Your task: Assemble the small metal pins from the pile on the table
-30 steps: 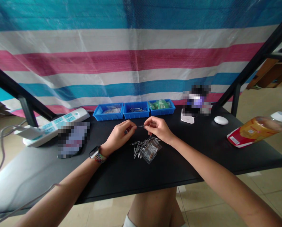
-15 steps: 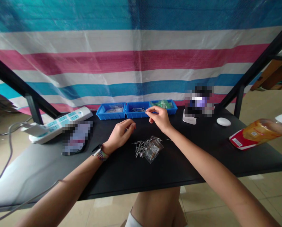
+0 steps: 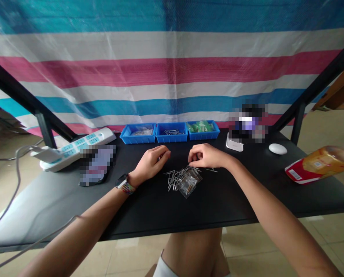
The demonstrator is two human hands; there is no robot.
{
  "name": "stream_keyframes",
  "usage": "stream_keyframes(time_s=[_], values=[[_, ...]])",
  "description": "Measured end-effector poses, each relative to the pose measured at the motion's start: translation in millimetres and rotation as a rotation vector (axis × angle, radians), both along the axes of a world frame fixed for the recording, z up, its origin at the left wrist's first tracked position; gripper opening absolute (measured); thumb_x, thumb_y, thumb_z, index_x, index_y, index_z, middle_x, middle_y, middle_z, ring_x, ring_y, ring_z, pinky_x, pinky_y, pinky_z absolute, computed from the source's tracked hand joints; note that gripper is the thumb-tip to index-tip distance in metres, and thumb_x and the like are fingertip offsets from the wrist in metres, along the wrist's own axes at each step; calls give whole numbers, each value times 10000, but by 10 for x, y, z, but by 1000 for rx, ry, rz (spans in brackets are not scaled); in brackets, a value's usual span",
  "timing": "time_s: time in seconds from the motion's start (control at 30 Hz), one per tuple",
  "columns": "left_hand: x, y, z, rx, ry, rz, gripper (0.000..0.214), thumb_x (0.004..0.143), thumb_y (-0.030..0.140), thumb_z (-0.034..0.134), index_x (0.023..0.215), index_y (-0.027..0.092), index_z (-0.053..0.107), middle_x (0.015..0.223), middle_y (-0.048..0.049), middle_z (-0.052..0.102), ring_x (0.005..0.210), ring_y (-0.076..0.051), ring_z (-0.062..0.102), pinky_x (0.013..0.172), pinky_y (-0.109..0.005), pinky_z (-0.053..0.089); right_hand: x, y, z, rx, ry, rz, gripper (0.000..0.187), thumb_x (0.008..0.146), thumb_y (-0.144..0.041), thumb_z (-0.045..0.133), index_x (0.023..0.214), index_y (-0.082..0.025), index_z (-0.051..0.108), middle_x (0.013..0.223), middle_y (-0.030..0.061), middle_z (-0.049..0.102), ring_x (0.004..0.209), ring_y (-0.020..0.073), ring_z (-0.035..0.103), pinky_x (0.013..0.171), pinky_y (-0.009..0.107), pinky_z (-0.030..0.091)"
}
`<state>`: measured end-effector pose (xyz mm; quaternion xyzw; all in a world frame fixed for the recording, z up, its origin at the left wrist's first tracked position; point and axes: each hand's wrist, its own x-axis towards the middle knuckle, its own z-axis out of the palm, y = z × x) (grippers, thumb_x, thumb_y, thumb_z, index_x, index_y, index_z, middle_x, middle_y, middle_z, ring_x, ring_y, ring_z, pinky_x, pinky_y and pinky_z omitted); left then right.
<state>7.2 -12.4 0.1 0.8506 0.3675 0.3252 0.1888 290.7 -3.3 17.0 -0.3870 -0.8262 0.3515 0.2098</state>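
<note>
In the head view a loose pile of thin metal pins (image 3: 174,179) lies on the black table, with a small clear plastic bag (image 3: 190,184) partly over it. My right hand (image 3: 208,155) is just behind the pile, fingers curled together and tips down at its back edge. Whether a pin is between those fingertips is hidden. My left hand (image 3: 152,161) rests on the table left of the pile, its fingers folded in; anything inside them is out of sight. Beyond both hands, the middle blue bin (image 3: 172,137) holds more pins.
The left blue bin (image 3: 137,140) contains clear bags, the right blue bin (image 3: 204,135) green packets. A power strip (image 3: 82,148) and a blurred phone-like object (image 3: 98,167) lie left. At right are a white oval object (image 3: 277,149) and a drink bottle (image 3: 319,163).
My right hand has come back from the middle bin toward me, down to the pile's back edge. My left hand stays at its place on the table. The view has shifted slightly.
</note>
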Motion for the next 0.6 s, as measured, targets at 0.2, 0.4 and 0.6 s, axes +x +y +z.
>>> stream_keyframes(time_s=[0.2, 0.4, 0.6], values=[[-13, 19, -16, 6, -8, -4, 337, 1098, 365, 474, 836, 196, 603, 780, -24, 651, 701, -156, 599, 692, -272, 456, 10, -147, 94, -118, -266, 19, 171, 723, -299, 883, 810, -201, 771, 725, -14, 682, 636, 138, 585, 594, 266, 374], [-4, 20, -28, 8, 7, -17, 328, 1094, 369, 477, 846, 198, 607, 779, -21, 646, 683, -152, 584, 684, -272, 457, -38, -142, 47, -114, -236, 20, 124, 734, -234, 846, 848, -211, 803, 747, -10, 710, 664, 147, 630, 598, 262, 383], [-4, 27, -34, 10, 21, -19, 336, 1100, 381, 471, 851, 201, 607, 783, -19, 644, 693, -154, 588, 691, -276, 460, -19, -108, -8, -111, -197, 48, 137, 742, -203, 831, 879, -205, 818, 732, -20, 684, 639, 136, 611, 587, 254, 390]])
